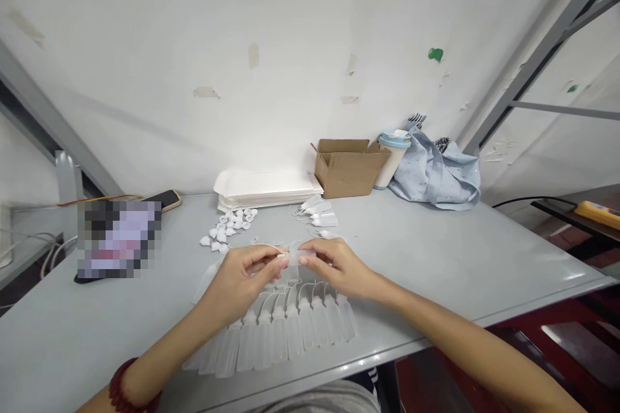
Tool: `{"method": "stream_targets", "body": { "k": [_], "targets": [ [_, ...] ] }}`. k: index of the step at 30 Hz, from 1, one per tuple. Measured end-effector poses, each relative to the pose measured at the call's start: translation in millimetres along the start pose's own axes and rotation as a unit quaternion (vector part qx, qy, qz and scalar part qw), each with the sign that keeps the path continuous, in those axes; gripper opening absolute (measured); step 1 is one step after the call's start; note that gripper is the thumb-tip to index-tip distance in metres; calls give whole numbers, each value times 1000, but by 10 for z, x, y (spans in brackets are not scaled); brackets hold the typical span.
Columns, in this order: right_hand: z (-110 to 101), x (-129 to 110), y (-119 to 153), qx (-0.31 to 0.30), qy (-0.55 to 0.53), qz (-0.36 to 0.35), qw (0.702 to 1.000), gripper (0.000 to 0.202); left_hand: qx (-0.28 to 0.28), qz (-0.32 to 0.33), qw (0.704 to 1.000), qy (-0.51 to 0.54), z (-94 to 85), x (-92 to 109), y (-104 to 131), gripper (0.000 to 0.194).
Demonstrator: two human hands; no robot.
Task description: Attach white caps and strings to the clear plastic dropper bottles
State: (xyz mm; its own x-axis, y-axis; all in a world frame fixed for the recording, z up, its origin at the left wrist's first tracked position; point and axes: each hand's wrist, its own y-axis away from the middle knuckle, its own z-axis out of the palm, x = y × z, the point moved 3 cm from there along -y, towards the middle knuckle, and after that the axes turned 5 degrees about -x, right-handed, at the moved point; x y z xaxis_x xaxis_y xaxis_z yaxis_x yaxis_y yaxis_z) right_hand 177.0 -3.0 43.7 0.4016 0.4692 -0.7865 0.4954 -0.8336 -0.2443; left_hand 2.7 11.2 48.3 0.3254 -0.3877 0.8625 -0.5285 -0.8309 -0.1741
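Note:
Over the middle of the table, both hands meet at a small translucent plastic bottle (294, 258), held on its side. My right hand (341, 266) grips the body between thumb and fingers. At the neck end, my left hand (252, 274) pinches a small white cap (282, 255), mostly hidden by the fingers. Just below the hands lies a row of similar bottles (278, 329), with thin white cords or tubes curving from their necks. A pile of loose white caps (232, 226) sits beyond my left hand. Several bottles with white tops (323, 214) lie beyond my right.
White flat cartons (268, 187), an open brown cardboard box (349, 171), a lidded cup (391, 161) and a light blue cloth bag (431, 171) stand along the wall. To the left are a blurred-out item (121, 239) and a dark phone-like object (167, 200).

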Motion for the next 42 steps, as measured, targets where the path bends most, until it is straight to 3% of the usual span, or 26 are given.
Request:
{"method": "stream_targets", "body": {
  "k": [5, 10, 13, 18, 21, 25, 31, 33, 36, 39, 42],
  "targets": [
    [45, 107, 4, -57, -138, 82, 985, 36, 61, 109, 991, -56, 43, -10, 40, 19],
    [65, 170, -2, -81, -276, 96, 953, 38, 106, 174, 976, -83, 45, -7, 80, 11],
    [48, 134, -6, -65, -244, 72, 965, 36, 78, 99, 991, -34, 27, -2, 60, 13],
    [-11, 11, -3, 2, -63, -15, 998, 28, -18, -39, 998, 49, 14, 38, 31, 30],
    [-20, -2, 2, 35, -4, -63, 997, 26, -50, -61, 995, 54, 30, 42, 35, 36],
    [-7, 27, 8, 53, 46, -101, 992, 26, -49, -73, 994, 67, 64, -18, 30, 41],
    [-4, 57, 5, 41, 36, -87, 995, 26, -93, -132, 979, 128, 112, -104, 5, 46],
    [-8, 76, 2, 32, 5, -60, 998, 27, -80, -103, 988, 86, 97, -86, 7, 42],
    [-4, 106, 0, 11, -56, -9, 998, 31, -24, -1, 999, -49, 63, -27, 26, 35],
    [12, 124, -1, -16, -121, 40, 992, 36, 33, 122, 978, -166, 58, 23, 58, 29],
    [21, 129, -3, -36, -166, 70, 983, 37, 73, 220, 949, -212, 74, 27, 83, 18]
  ]
}}
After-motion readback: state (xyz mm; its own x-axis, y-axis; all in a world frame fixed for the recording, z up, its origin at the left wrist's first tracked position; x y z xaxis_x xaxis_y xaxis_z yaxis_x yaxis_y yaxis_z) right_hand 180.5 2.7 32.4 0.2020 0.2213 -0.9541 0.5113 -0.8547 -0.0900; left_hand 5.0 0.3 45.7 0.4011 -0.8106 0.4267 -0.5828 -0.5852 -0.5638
